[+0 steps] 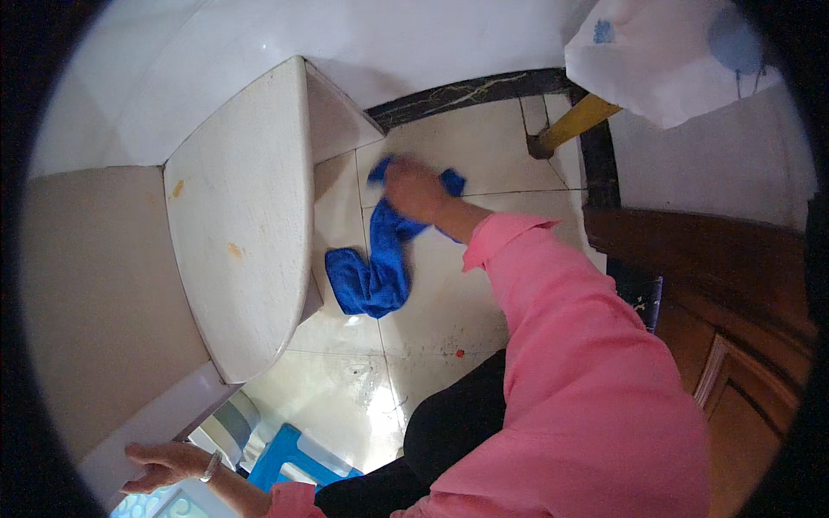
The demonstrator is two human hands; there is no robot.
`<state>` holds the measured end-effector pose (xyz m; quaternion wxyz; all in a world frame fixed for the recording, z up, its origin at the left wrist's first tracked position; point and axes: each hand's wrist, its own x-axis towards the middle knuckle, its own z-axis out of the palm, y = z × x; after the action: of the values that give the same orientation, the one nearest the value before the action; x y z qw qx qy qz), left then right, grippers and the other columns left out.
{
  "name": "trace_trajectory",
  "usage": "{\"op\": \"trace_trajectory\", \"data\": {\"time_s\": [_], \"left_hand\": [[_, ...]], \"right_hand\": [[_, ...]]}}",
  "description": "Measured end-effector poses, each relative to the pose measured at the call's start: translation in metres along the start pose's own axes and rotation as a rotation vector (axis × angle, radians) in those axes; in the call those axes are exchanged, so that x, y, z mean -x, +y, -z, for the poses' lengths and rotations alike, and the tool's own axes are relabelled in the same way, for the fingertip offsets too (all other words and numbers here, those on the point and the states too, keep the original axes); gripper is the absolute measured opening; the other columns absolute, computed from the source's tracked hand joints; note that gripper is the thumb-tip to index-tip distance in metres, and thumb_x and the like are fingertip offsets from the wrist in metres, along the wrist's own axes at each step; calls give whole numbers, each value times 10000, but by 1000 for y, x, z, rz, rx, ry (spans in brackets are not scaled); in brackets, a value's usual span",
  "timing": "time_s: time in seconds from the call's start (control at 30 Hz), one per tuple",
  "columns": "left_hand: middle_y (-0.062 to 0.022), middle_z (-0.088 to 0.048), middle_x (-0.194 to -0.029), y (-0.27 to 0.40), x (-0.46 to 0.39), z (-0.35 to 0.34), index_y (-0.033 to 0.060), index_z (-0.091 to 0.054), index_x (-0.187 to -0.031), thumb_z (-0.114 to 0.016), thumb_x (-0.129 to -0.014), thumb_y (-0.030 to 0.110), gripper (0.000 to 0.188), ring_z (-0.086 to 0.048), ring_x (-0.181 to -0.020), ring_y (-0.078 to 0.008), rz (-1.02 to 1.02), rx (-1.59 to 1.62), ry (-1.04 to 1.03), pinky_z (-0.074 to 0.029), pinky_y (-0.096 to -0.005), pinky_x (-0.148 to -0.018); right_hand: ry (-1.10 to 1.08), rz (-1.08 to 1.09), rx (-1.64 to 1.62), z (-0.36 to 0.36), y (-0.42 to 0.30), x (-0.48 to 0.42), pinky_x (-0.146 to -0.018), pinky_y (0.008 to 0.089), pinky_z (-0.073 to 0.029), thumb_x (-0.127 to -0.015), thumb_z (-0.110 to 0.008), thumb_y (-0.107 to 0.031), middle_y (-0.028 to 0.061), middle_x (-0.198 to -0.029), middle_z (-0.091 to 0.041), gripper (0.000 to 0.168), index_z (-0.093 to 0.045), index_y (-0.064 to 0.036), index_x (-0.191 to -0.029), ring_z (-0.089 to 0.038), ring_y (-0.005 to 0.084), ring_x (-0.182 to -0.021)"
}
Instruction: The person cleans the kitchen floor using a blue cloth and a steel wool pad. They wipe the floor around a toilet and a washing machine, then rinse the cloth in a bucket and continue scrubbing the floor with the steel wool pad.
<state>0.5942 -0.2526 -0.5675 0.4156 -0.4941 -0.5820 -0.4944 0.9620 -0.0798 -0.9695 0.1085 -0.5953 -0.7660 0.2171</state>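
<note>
My right hand [414, 189], blurred, presses on a blue cloth [382, 275] lying bunched on the pale tiled floor [453, 291]. Parts of the cloth stick out on both sides of the hand, and a folded length trails towards me. At the lower left, my left hand [158, 463] rests against the edge of a white ledge [155, 408], thumb and fingers apart, with a bracelet at the wrist. It holds no loose object. A small red bit [460, 353] and dark specks lie on the tiles near my knee.
A rounded white shelf [246, 233] with brownish stains stands at the left. A yellow leg or pole [576, 126] meets the floor at the upper right, below white sheeting [660, 65]. Brown wooden panelling [712, 311] is at the right, a blue plastic stool [278, 456] below.
</note>
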Motion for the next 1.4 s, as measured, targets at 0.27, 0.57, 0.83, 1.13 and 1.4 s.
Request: {"op": "trace_trajectory", "data": {"time_s": [0.27, 0.57, 0.83, 1.13, 1.4], "left_hand": [[-191, -369, -1217, -7, -2, 9, -7, -87, -1396, -589, -885, 221, 752, -509, -1050, -254, -18, -344, -82, -463, -375, -905], [-174, -376, -1232, 2, -1, 10, 47, -116, -1392, -565, -896, 156, 678, -514, -1068, -243, -21, -230, -84, -478, -346, -905], [-195, -295, -1274, 5, 4, 3, -1, -114, -1386, -559, -901, 212, 691, -467, -1114, -296, -37, -138, -84, -460, -393, -931], [-201, -259, -1255, 8, 4, 9, -9, -140, -1384, -525, -917, 243, 656, -422, -1129, -306, -44, -241, -128, -448, -375, -917], [-179, -228, -1319, 0, 3, 7, -3, -147, -1390, -509, -927, 207, 624, -383, -1161, -286, -119, -261, -96, -419, -359, -937]], "right_hand": [[228, -9, 166, 46, 3, -17, -1018, 472, -291, -726, -559, -231, 161, -1253, -476, 373, -628, -38, -1038, -380, 364, -1192], [32, 48, 82, 61, 21, -7, -969, 424, -372, -760, -546, -199, 81, -1302, -472, 369, -573, -20, -1083, -371, 354, -1210], [8, -68, 100, 49, 19, -38, -980, 464, -360, -712, -568, -174, 110, -1256, -509, 380, -603, -35, -1065, -429, 358, -1170], [43, 5, 28, 61, 15, 4, -832, 465, -446, -708, -580, -138, 106, -945, -602, 247, -629, -123, -950, -534, 338, -936], [241, 147, 3, 20, -19, 27, -1066, 521, -195, -764, -563, -512, 177, -1364, -383, 668, -508, -45, -1237, -292, 402, -1273]]}}
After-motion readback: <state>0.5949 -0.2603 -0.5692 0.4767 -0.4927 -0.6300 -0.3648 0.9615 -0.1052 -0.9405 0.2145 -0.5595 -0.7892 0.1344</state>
